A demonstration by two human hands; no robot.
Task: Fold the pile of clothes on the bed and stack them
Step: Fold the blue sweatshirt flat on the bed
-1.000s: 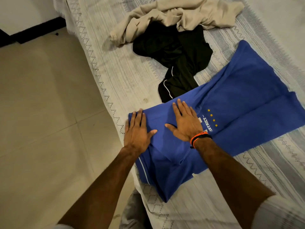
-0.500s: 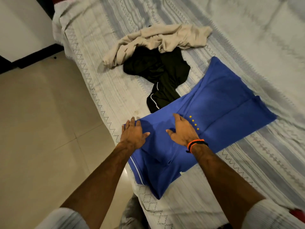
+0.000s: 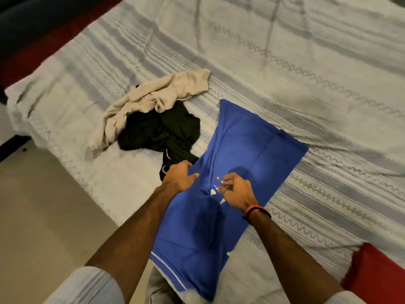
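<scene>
Both hands — left [image 3: 179, 177], right [image 3: 235, 191] — pinch the blue shirt [image 3: 247, 145] on the bed [image 3: 285, 62].

A bed [image 3: 285, 62] fills the frame beyond and to the right of the gripping hands, under a pale bedspread [image 3: 109, 62] with grey stripes and zigzags. Left of the grip, beige floor tiles [image 3: 43, 205]. Red bedding [image 3: 377, 266] peeks out lower right. Lighting dim, warm.

Three garments on one bed [image 3: 285, 62]: one blue garment [image 3: 247, 145], one black garment [image 3: 166, 128], one beige garment [image 3: 157, 95]. Two hands in view, left hand [image 3: 178, 177] and right hand [image 3: 235, 191]; one orange-and-black wristband [image 3: 255, 212].
</scene>
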